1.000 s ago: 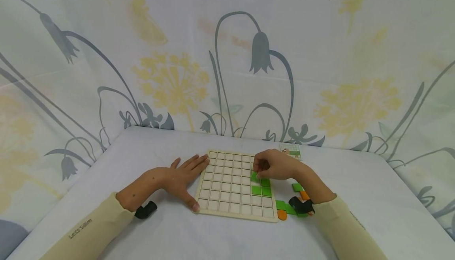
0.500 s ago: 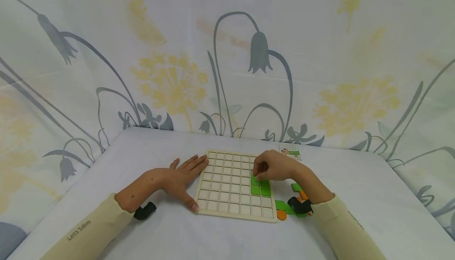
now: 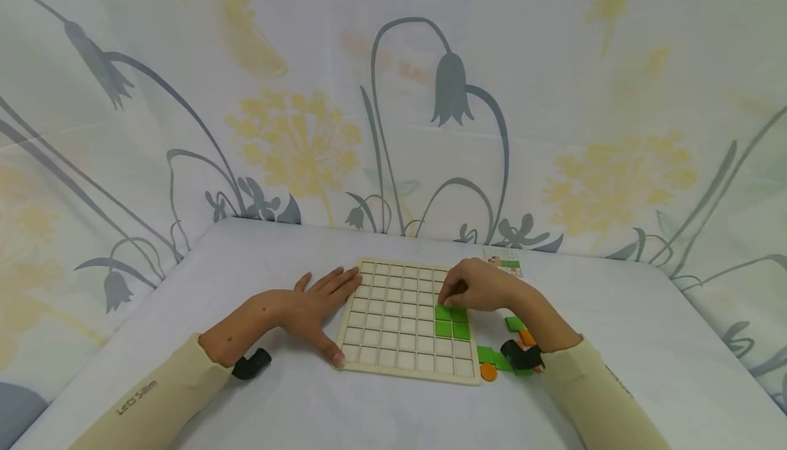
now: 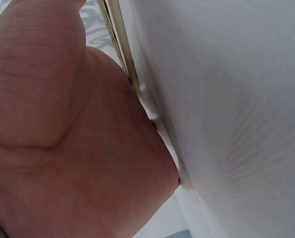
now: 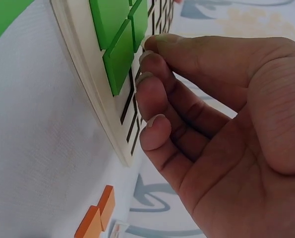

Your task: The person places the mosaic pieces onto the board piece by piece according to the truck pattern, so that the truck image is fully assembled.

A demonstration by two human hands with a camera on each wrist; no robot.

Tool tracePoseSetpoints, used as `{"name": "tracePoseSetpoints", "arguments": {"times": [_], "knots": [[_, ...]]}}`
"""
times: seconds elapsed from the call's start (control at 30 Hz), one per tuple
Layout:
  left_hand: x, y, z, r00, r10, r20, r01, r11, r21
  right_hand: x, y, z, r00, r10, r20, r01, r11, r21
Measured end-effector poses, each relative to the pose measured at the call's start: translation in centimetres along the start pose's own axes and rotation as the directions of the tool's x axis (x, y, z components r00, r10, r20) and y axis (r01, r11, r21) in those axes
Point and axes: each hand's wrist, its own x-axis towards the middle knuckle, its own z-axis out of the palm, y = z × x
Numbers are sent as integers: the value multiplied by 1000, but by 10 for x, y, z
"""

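The wooden grid board (image 3: pixel 407 320) is pressed at its left edge by the flat, released left hand (image 3: pixel 313 310). The right hand (image 3: pixel 476 286), fingers curled and grasping nothing, is rested on the board just behind the green tiles (image 3: pixel 451 321); loose green and orange pieces (image 3: pixel 501 354) are seen under its wrist.

- Beyond your hands, a pale curtain (image 3: pixel 393 95) printed with grey bellflowers and yellow dandelions closes off the view.
- Under them lies a table (image 3: pixel 277 395) covered in white cloth.
- Light looks soft and even; its source can't be made out.
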Motion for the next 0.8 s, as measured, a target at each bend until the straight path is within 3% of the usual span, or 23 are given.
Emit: {"name": "tracePoseSetpoints", "arguments": {"times": [0.4,0.5,0.8], "knots": [[0,0,0,1000,3,4,-3,1000,-1,-11,-2,-5,997,-29,-66,28,1000,-13],[1,0,0,1000,8,-1,-8,1000,2,-20,-2,-5,997,-16,-79,17,1000,2],[-1,1,-1,1000,1,1,-1,1000,-9,-57,10,-7,989,-1,-147,-11,997,-80]]}}
